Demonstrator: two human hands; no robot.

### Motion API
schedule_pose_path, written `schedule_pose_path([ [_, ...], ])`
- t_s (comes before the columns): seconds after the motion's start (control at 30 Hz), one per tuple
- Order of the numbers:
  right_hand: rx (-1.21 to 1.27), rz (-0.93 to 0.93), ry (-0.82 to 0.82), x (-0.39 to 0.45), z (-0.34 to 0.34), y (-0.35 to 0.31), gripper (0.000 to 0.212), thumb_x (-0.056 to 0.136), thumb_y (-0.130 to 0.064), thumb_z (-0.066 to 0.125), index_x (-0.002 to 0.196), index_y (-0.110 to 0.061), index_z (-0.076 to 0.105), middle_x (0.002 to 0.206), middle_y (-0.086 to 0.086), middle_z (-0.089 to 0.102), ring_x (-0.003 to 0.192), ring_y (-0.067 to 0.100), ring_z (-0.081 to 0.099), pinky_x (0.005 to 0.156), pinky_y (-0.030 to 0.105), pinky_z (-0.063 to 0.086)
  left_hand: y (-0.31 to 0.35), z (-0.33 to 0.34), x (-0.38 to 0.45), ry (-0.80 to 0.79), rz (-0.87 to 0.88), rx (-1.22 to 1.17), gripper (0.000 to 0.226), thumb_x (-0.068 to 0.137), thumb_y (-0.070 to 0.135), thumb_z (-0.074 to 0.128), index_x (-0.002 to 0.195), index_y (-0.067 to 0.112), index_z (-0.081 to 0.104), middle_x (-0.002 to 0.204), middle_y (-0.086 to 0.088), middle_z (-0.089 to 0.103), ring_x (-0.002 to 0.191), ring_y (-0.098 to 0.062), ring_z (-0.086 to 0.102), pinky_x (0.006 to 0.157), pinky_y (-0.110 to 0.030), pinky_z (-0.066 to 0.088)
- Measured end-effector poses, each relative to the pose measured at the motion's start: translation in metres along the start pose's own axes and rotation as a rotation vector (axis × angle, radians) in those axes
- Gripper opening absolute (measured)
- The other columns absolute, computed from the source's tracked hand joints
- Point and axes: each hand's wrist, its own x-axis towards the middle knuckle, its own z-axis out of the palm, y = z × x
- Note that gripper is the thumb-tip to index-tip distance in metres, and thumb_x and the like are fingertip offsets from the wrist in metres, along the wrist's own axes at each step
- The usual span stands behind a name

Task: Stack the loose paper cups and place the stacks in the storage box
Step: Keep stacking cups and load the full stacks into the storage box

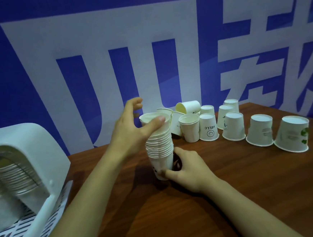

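The person's right hand curls round the bottom cup of a tall stack of nested white paper cups, which stands upright on the dark brown wooden table. The left hand sits just above it at the stack's top: its thumb presses the side of the uppermost cup below the rim, while the fingers arch loosely over the mouth, so it seems to be seating that cup.

Well to the left of both hands stands the white slotted plastic storage box, with one stack of cups already lying inside.

Beyond and to the right of the hands, about a dozen loose white paper cups remain on the table, most upside down. The task looks roughly half done: the present stack still needs boxing, and those cups still need stacking.
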Motion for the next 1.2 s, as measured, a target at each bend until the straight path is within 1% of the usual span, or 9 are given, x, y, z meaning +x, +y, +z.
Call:
schedule_pose_path([
  [0.17,-0.013,-0.026,0.018,-0.001,0.001,0.000,0.064,0.068,-0.075,0.065,0.114,-0.032,0.062,0.104,-0.013,0.072,0.093,0.007,0.067,0.083,0.040,0.058,-0.003,0.021,-0.005,-0.028,-0.031,0.154,0.074,0.085,0.071,0.043,0.145,0.029,0.058,0.147,0.008,0.060,0.133,-0.015,0.055,0.112,-0.042,0.044],
  [0.37,-0.008,-0.048,0.023,-0.003,0.000,-0.001,0.062,0.071,-0.077,0.065,0.112,-0.031,0.061,0.103,-0.014,0.071,0.090,0.006,0.066,0.080,0.041,0.057,-0.017,0.047,-0.025,0.119,0.072,0.174,0.058,0.096,0.056,0.044,0.140,0.024,0.063,0.145,0.006,0.062,0.126,-0.015,0.061,0.102,-0.040,0.053],
  [0.47,-0.003,-0.047,0.023,-0.002,0.000,-0.002,0.057,0.072,-0.073,0.066,0.111,-0.032,0.061,0.102,-0.014,0.071,0.090,0.005,0.066,0.079,0.038,0.057,-0.020,0.047,-0.030,0.115,0.068,0.077,0.064,0.096,0.053,0.056,0.155,0.031,0.044,0.156,0.009,0.050,0.136,-0.010,0.053,0.109,-0.033,0.047],
  [0.57,0.018,-0.028,0.017,-0.003,0.000,-0.002,0.053,0.071,-0.067,0.067,0.112,-0.033,0.062,0.101,-0.015,0.073,0.091,0.004,0.068,0.082,0.038,0.058,-0.034,0.053,-0.050,0.135,-0.094,-0.302,0.107,0.082,0.045,0.084,0.163,0.039,0.014,0.166,0.015,0.030,0.140,-0.002,0.043,0.105,-0.021,0.041],
  [0.63,0.036,-0.039,0.003,-0.005,0.000,-0.003,0.048,0.072,-0.060,0.068,0.111,-0.033,0.063,0.102,-0.013,0.074,0.092,0.005,0.069,0.083,0.040,0.059,-0.049,0.062,-0.066,0.140,-0.222,-0.433,0.115,0.066,0.049,0.094,0.160,0.035,0.030,0.156,0.012,0.049,0.131,-0.007,0.058,0.099,-0.027,0.052],
  [0.77,0.273,-0.077,-0.060,-0.006,-0.004,-0.001,0.047,0.077,-0.036,0.074,0.123,-0.035,0.063,0.109,-0.006,0.075,0.095,0.011,0.072,0.084,0.042,0.060,-0.059,0.069,-0.080,0.181,-0.248,-0.318,0.054,0.070,0.035,0.095,0.116,0.029,0.068,0.104,0.008,0.077,0.092,-0.005,0.075,0.067,-0.023,0.062],
  [0.9,0.421,0.099,0.199,-0.001,-0.007,0.002,0.051,0.080,-0.026,0.067,0.130,-0.024,0.059,0.103,0.002,0.070,0.081,0.013,0.067,0.072,0.030,0.056,-0.057,0.066,-0.081,0.202,-0.221,-0.162,0.066,0.060,0.069,0.082,0.114,0.039,0.061,0.103,0.021,0.072,0.097,0.002,0.069,0.087,-0.034,0.061],
  [1.0,0.204,0.242,0.465,0.011,-0.014,0.007,0.035,0.092,-0.011,0.058,0.125,-0.023,0.055,0.105,-0.004,0.066,0.093,0.018,0.065,0.081,0.032,0.053,-0.061,0.068,-0.077,0.199,-0.234,-0.178,0.061,0.066,0.058,0.089,0.117,0.036,0.063,0.104,0.020,0.072,0.096,0.002,0.069,0.089,-0.038,0.061],
  [1.2,-0.300,0.252,0.458,0.054,-0.031,0.024,0.058,0.093,-0.031,0.066,0.146,-0.022,0.045,0.125,0.011,0.067,0.115,0.033,0.063,0.094,0.051,0.055,-0.069,0.072,-0.076,0.162,-0.213,-0.248,0.047,0.072,0.047,0.091,0.107,0.044,0.061,0.104,0.022,0.073,0.093,0.010,0.068,0.087,-0.032,0.061],
])
